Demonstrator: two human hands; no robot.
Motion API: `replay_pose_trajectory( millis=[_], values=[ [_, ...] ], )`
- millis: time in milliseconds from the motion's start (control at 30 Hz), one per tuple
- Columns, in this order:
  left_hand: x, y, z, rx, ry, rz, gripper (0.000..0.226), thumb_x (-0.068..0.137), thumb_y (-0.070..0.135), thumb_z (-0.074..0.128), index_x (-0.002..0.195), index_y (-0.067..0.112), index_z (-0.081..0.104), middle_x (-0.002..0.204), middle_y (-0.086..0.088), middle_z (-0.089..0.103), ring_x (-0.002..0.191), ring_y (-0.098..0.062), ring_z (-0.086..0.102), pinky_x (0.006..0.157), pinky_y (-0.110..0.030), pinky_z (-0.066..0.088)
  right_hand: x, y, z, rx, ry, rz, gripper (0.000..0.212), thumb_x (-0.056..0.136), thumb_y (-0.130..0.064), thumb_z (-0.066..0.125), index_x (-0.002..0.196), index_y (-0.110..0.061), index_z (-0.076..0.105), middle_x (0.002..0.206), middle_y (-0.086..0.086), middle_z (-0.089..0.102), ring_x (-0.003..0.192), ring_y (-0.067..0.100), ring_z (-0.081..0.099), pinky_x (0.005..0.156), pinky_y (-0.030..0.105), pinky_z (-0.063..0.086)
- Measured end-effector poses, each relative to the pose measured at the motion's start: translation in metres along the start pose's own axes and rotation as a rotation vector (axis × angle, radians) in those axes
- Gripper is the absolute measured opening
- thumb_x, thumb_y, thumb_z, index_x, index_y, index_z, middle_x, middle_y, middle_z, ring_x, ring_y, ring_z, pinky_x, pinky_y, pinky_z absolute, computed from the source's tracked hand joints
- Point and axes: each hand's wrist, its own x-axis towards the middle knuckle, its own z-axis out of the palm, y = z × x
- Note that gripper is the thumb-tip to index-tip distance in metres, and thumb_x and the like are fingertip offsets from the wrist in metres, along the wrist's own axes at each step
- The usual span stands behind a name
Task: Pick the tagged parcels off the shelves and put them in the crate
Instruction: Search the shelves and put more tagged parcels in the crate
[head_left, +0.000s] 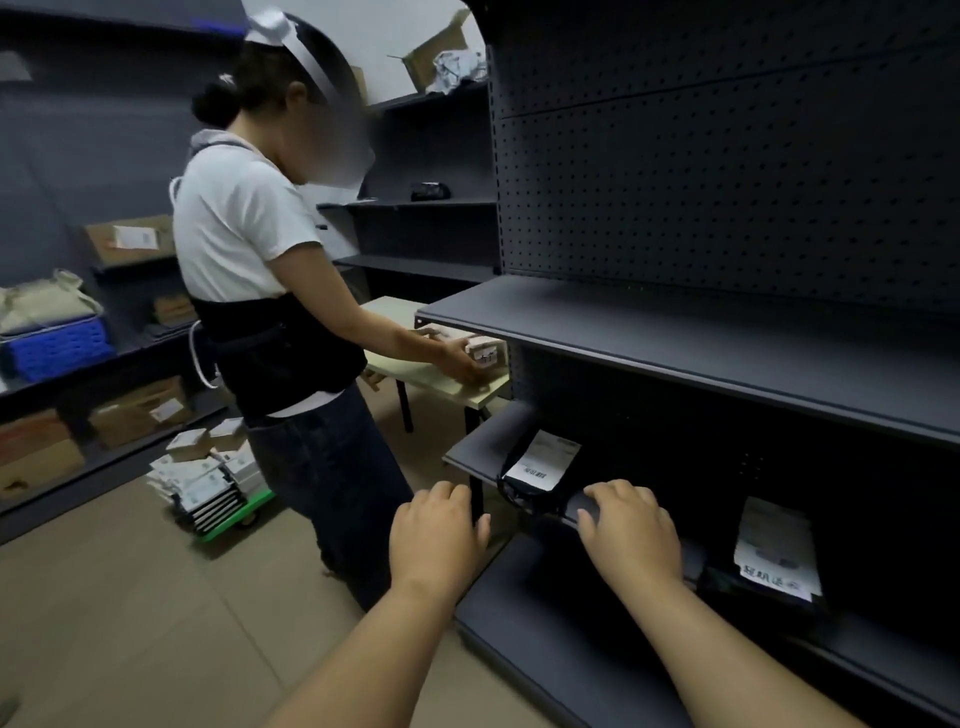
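A black parcel with a white label (540, 467) lies on a low dark shelf (483, 441) of the right-hand rack. My left hand (436, 530) hovers just in front of that shelf's edge, fingers loosely bent, holding nothing. My right hand (631, 525) rests on the near end of the same black parcel, fingers curved over it. A second black parcel with a white label (776, 551) lies further right on the bottom shelf. No crate shows near my hands; a blue crate (57, 348) stands on the left rack.
Another person (270, 291) stands close on my left, handling small boxes on a pale table (441, 379). A green trolley stacked with white boxes (218, 483) sits on the floor. Cardboard boxes (130, 239) fill the left shelves. The upper right shelf (675, 338) juts out overhead.
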Motion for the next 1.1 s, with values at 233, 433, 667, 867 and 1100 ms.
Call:
replay_pose_trajectory(
  millis=[233,433,667,867,1100],
  values=[
    [0.051,-0.01,0.043,-0.064,-0.021,0.081,0.031,0.093,0.047,0.042,0.106,0.023,0.056,0.112,0.005,0.059,0.104,-0.018,0.055,0.083,-0.031,0.041,0.026,-0.002,0.037,-0.009,0.018,0.092,0.037,0.094,-0.037,0.048,0.129,-0.026,0.053,0.128,-0.008,0.055,0.119,0.017,0.047,0.097,0.031,0.039],
    [0.107,-0.009,0.081,-0.061,-0.041,0.164,0.03,0.094,0.046,0.04,0.106,0.023,0.056,0.109,0.005,0.06,0.102,-0.017,0.055,0.081,-0.029,0.041,0.067,-0.002,0.067,-0.012,0.041,0.131,0.039,0.095,-0.037,0.046,0.132,-0.027,0.05,0.131,-0.009,0.053,0.12,0.015,0.046,0.098,0.028,0.038],
    [0.169,-0.01,0.117,-0.054,-0.053,0.213,0.03,0.094,0.045,0.038,0.101,0.022,0.055,0.104,0.005,0.06,0.096,-0.018,0.056,0.077,-0.03,0.039,0.11,0.006,0.095,-0.025,0.07,0.209,0.039,0.095,-0.036,0.047,0.132,-0.026,0.052,0.13,-0.011,0.055,0.12,0.013,0.048,0.099,0.028,0.038],
    [0.206,-0.014,0.147,-0.079,-0.084,0.215,0.03,0.094,0.047,0.038,0.103,0.023,0.055,0.104,0.005,0.061,0.097,-0.017,0.057,0.077,-0.029,0.038,0.134,0.012,0.115,-0.041,0.08,0.256,0.039,0.094,-0.036,0.049,0.132,-0.027,0.053,0.128,-0.012,0.056,0.119,0.013,0.048,0.098,0.028,0.038],
    [0.241,-0.016,0.177,-0.124,-0.136,0.24,0.036,0.095,0.045,0.038,0.115,0.022,0.055,0.112,0.003,0.062,0.102,-0.019,0.057,0.081,-0.03,0.04,0.158,0.013,0.14,-0.019,0.075,0.342,0.039,0.095,-0.035,0.048,0.132,-0.026,0.052,0.13,-0.009,0.056,0.121,0.013,0.047,0.1,0.027,0.037]
  ],
)
